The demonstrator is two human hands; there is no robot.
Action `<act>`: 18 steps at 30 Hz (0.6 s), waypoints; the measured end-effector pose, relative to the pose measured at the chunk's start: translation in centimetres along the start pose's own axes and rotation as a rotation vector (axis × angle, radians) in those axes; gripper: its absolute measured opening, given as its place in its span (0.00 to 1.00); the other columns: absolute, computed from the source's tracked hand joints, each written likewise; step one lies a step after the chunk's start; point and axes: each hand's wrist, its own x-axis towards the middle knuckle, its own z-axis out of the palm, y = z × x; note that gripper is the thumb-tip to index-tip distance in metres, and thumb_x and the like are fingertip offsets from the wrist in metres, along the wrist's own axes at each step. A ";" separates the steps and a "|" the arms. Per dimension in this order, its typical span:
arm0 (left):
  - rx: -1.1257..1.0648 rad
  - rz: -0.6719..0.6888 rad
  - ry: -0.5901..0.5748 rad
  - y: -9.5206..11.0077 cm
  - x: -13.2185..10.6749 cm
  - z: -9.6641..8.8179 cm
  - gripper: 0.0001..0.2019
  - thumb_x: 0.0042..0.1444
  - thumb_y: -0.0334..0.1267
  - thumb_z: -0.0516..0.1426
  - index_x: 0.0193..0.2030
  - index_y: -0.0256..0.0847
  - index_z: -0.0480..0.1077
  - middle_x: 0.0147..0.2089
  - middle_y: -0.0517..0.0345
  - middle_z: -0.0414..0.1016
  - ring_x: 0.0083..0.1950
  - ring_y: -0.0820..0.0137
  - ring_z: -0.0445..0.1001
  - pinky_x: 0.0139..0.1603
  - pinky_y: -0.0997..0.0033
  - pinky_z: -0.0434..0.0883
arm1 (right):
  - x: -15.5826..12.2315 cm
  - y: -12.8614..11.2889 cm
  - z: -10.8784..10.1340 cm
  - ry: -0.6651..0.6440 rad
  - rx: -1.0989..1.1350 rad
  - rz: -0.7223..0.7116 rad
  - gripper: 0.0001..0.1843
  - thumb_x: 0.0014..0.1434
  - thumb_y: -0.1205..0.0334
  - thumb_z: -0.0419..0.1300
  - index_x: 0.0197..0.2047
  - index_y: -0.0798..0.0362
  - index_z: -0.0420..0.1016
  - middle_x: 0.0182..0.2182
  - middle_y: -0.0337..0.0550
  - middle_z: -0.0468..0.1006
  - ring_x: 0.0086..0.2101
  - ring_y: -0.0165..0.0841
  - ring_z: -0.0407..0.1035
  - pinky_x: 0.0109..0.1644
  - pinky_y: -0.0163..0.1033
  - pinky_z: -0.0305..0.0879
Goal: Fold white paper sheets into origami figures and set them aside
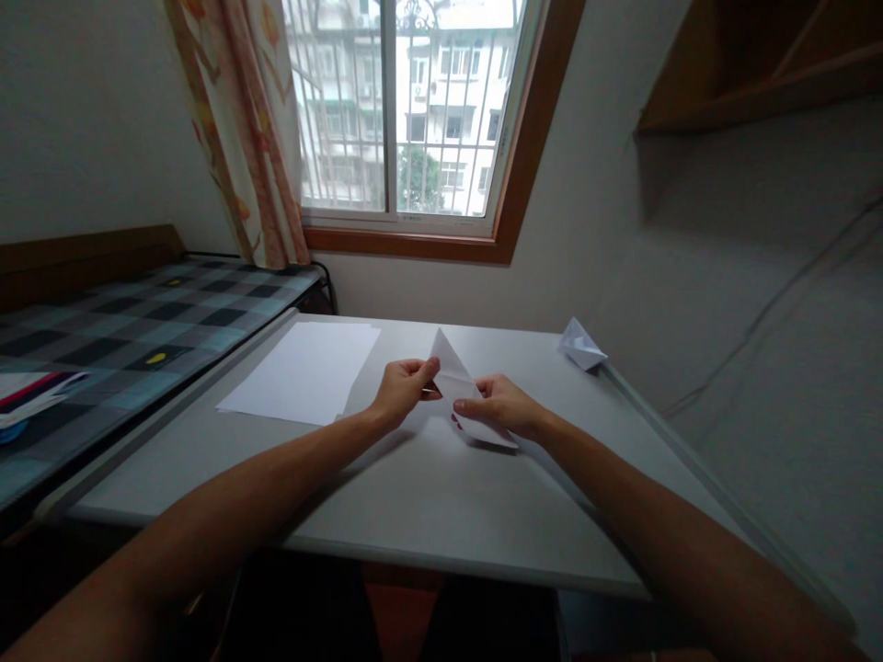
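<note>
A white sheet folded into a pointed triangular shape (pixel 452 368) is held just above the middle of the grey table (pixel 428 496). My left hand (pixel 406 386) pinches its left edge with thumb and fingers. My right hand (pixel 502 405) grips its lower right part, where the paper slants down toward the tabletop. The tip of the folded paper points up and away from me.
A stack of flat white paper (pixel 303 370) lies on the table to the left. A finished folded paper boat (pixel 581 344) sits at the far right by the wall. A bed with a checked cover (pixel 138 322) adjoins the table's left side. A window is behind.
</note>
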 end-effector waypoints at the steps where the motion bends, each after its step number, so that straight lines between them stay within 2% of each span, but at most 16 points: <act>1: -0.002 -0.013 -0.019 0.0 0.0 0.0 0.24 0.44 0.56 0.64 0.28 0.32 0.71 0.27 0.50 0.75 0.30 0.69 0.75 0.33 0.68 0.74 | 0.0 0.0 -0.1 0.008 -0.002 0.000 0.17 0.41 0.55 0.70 0.30 0.59 0.76 0.26 0.45 0.79 0.23 0.29 0.69 0.27 0.34 0.63; 6: 0.034 -0.113 -0.210 0.0 -0.1 -0.3 0.20 0.42 0.50 0.67 0.27 0.31 0.71 0.30 0.51 0.75 0.31 0.72 0.74 0.37 0.67 0.74 | 0.4 0.3 -0.5 0.098 -0.011 -0.031 0.15 0.42 0.56 0.69 0.30 0.58 0.76 0.25 0.44 0.78 0.22 0.28 0.67 0.25 0.33 0.61; 8: 0.062 -0.139 -0.247 -0.2 -0.1 -0.4 0.19 0.41 0.48 0.68 0.26 0.32 0.71 0.29 0.52 0.74 0.30 0.73 0.73 0.35 0.68 0.73 | 0.5 0.3 -0.5 0.116 -0.023 -0.047 0.15 0.43 0.56 0.68 0.30 0.58 0.76 0.25 0.44 0.78 0.22 0.28 0.67 0.25 0.33 0.60; 11: 0.091 -0.140 -0.248 -0.5 0.0 -0.4 0.19 0.41 0.48 0.67 0.24 0.32 0.70 0.26 0.54 0.74 0.26 0.76 0.70 0.31 0.71 0.71 | 0.3 0.0 -0.2 0.119 -0.042 -0.051 0.14 0.44 0.56 0.68 0.29 0.58 0.76 0.24 0.44 0.78 0.22 0.28 0.67 0.25 0.32 0.60; 14: 0.115 -0.106 -0.222 -0.6 0.0 -0.3 0.19 0.40 0.49 0.67 0.23 0.32 0.71 0.23 0.55 0.72 0.22 0.77 0.68 0.27 0.73 0.69 | 0.1 -0.2 0.1 0.061 -0.025 -0.036 0.14 0.42 0.57 0.69 0.30 0.58 0.77 0.25 0.44 0.78 0.24 0.29 0.69 0.27 0.33 0.62; 18: 0.108 -0.084 -0.195 -0.7 -0.1 -0.1 0.20 0.39 0.50 0.68 0.22 0.32 0.70 0.22 0.56 0.72 0.21 0.77 0.67 0.26 0.73 0.69 | 0.0 -0.1 0.2 0.024 -0.004 -0.036 0.13 0.41 0.58 0.69 0.28 0.58 0.76 0.24 0.42 0.77 0.24 0.29 0.68 0.28 0.33 0.62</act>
